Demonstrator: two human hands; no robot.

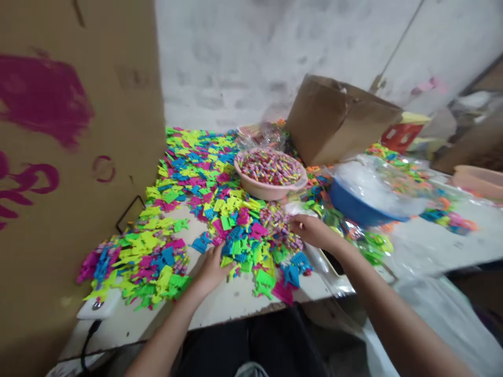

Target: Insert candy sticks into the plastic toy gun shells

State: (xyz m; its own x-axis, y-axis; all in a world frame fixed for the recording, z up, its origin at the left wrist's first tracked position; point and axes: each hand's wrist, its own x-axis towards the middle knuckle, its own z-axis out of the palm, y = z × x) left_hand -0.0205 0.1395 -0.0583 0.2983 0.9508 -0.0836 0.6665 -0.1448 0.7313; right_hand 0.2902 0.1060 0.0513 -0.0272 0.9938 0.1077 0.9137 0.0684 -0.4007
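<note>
Bright plastic toy pieces point(239, 246) in yellow, green, blue and pink lie heaped on the white table. At the near left edge of this heap is my left hand point(212, 269), its thumb and fingers apart and touching the pieces. My right hand point(312, 231) is over the right side of the heap, beside a small pile of wrapped candies point(275, 217). Its fingers are curled together; whatever they hold is too small or hidden to make out. Behind the heap stands a pink basin point(267, 192) filled with similar small candies.
A tall cardboard box point(78, 209) walls off the left. To the right are a blue basin point(349, 204) with clear plastic bags point(361, 178) and an open carton point(330, 120). A white power socket with a cable point(100, 308) lies at the front left edge.
</note>
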